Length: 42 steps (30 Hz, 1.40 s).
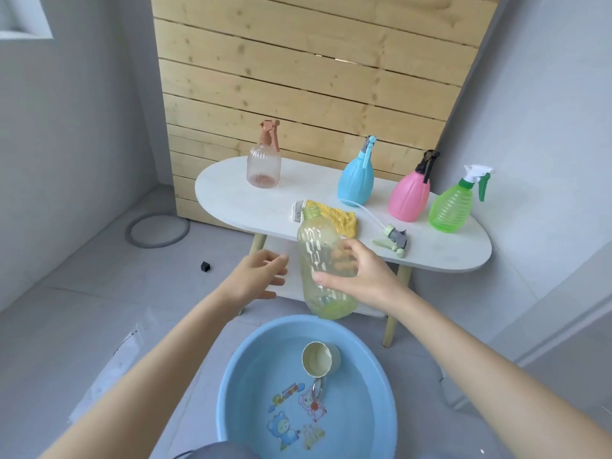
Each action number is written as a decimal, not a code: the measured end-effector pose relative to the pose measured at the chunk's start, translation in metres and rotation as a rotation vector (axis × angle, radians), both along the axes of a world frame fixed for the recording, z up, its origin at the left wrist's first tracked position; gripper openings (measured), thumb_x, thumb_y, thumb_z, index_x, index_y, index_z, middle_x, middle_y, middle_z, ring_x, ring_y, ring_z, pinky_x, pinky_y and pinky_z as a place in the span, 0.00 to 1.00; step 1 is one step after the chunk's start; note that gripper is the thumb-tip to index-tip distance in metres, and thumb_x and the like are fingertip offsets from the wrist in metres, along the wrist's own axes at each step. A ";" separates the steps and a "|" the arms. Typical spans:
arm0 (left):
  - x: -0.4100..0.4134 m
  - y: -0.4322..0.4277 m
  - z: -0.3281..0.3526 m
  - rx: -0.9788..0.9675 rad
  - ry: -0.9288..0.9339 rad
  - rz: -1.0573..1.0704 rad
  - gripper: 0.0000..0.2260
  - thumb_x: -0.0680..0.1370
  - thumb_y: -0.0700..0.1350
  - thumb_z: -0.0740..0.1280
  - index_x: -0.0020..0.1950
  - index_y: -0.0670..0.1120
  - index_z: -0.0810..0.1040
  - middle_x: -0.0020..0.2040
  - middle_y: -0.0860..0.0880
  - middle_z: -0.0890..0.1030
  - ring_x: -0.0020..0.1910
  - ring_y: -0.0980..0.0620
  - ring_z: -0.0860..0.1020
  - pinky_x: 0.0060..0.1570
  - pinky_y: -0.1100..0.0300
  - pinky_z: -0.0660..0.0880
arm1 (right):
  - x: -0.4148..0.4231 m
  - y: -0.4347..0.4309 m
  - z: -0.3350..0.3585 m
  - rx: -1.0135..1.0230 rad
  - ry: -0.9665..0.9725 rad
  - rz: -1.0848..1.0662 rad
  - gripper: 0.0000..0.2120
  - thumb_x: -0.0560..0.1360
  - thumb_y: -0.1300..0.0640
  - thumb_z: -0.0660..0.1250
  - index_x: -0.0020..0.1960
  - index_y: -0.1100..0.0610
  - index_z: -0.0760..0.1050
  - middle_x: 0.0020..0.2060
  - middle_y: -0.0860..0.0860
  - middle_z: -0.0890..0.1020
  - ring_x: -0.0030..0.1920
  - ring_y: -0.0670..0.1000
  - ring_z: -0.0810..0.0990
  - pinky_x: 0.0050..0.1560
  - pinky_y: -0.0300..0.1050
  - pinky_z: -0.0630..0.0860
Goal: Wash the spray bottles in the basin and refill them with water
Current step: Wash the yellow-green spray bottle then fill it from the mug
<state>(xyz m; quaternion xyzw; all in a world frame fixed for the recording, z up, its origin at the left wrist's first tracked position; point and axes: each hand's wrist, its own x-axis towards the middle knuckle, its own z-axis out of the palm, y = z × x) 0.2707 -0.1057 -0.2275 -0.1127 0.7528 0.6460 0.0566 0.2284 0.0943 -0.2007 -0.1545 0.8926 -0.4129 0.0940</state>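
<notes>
Right hand point(361, 276) grips the uncapped clear bottle point(318, 253) round its middle, fingers curled, neck up and slightly tilted. The bottle hangs in the air over the far rim of the basin point(238, 376), in front of the table point(231, 197). Left hand point(261, 276) is just beside the bottle, fingers loosely spread, not touching. The basin holds water and a cup point(319, 357) on its side. Spray head point(392, 238) lies on the table.

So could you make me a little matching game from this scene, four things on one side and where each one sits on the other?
Things: 1 uncapped bottle; 2 cup; 3 loose spray head; 4 pink bottle
Places: A in the basin; B standing on the table; C held by the right hand; D lying on the table
Pairs: 1-C, 2-A, 3-D, 4-B
</notes>
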 end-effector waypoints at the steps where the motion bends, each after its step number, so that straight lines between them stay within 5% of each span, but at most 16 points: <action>1: 0.001 -0.005 -0.013 -0.017 -0.025 0.017 0.10 0.81 0.51 0.62 0.55 0.46 0.75 0.56 0.45 0.79 0.51 0.51 0.80 0.53 0.52 0.78 | -0.001 0.001 -0.013 0.000 -0.036 0.001 0.32 0.64 0.42 0.77 0.63 0.46 0.66 0.60 0.43 0.75 0.61 0.44 0.74 0.64 0.47 0.72; 11: 0.000 -0.047 -0.173 -0.330 -0.320 0.057 0.10 0.80 0.48 0.63 0.59 0.46 0.73 0.49 0.49 0.77 0.48 0.48 0.75 0.48 0.58 0.70 | -0.002 0.004 -0.172 0.131 -0.409 -0.034 0.32 0.68 0.44 0.74 0.66 0.48 0.64 0.57 0.43 0.74 0.53 0.37 0.73 0.46 0.34 0.72; 16: -0.002 -0.054 -0.232 -0.353 -0.393 0.066 0.15 0.79 0.47 0.63 0.65 0.47 0.72 0.57 0.48 0.78 0.56 0.46 0.77 0.59 0.53 0.73 | 0.004 0.005 -0.233 0.229 -0.541 -0.056 0.38 0.69 0.41 0.73 0.72 0.48 0.58 0.62 0.46 0.72 0.59 0.45 0.74 0.55 0.41 0.73; 21: -0.012 -0.046 -0.287 -0.401 -0.340 0.069 0.20 0.81 0.51 0.59 0.73 0.49 0.66 0.67 0.44 0.73 0.63 0.44 0.73 0.63 0.53 0.69 | 0.016 -0.003 -0.279 0.197 -0.606 -0.031 0.42 0.72 0.43 0.69 0.75 0.36 0.44 0.67 0.47 0.67 0.65 0.44 0.68 0.59 0.41 0.68; 25: -0.010 -0.033 -0.311 -0.482 -0.272 0.007 0.22 0.83 0.53 0.54 0.77 0.56 0.56 0.72 0.47 0.68 0.68 0.44 0.68 0.61 0.56 0.65 | 0.031 -0.002 -0.312 0.266 -0.588 0.010 0.43 0.70 0.37 0.67 0.71 0.28 0.39 0.73 0.46 0.62 0.72 0.49 0.63 0.68 0.52 0.67; 31: 0.000 -0.030 -0.325 -0.583 -0.118 0.097 0.22 0.83 0.46 0.54 0.77 0.57 0.58 0.50 0.47 0.75 0.47 0.40 0.75 0.46 0.49 0.72 | 0.050 0.005 -0.339 0.387 -0.529 -0.044 0.43 0.73 0.36 0.64 0.75 0.36 0.37 0.70 0.47 0.67 0.70 0.50 0.67 0.65 0.48 0.68; 35: -0.001 -0.030 -0.328 -0.598 -0.097 0.125 0.22 0.83 0.46 0.54 0.76 0.58 0.59 0.51 0.47 0.76 0.45 0.41 0.75 0.45 0.48 0.73 | 0.062 0.002 -0.348 0.437 -0.476 -0.051 0.43 0.74 0.37 0.63 0.75 0.38 0.34 0.66 0.49 0.67 0.68 0.52 0.66 0.60 0.47 0.69; 42: -0.001 -0.028 -0.328 -0.620 -0.109 0.132 0.21 0.83 0.46 0.54 0.76 0.57 0.60 0.51 0.44 0.77 0.46 0.39 0.75 0.46 0.47 0.73 | 0.067 0.001 -0.365 0.448 -0.459 0.003 0.45 0.74 0.36 0.63 0.76 0.41 0.34 0.77 0.51 0.55 0.76 0.53 0.55 0.69 0.48 0.63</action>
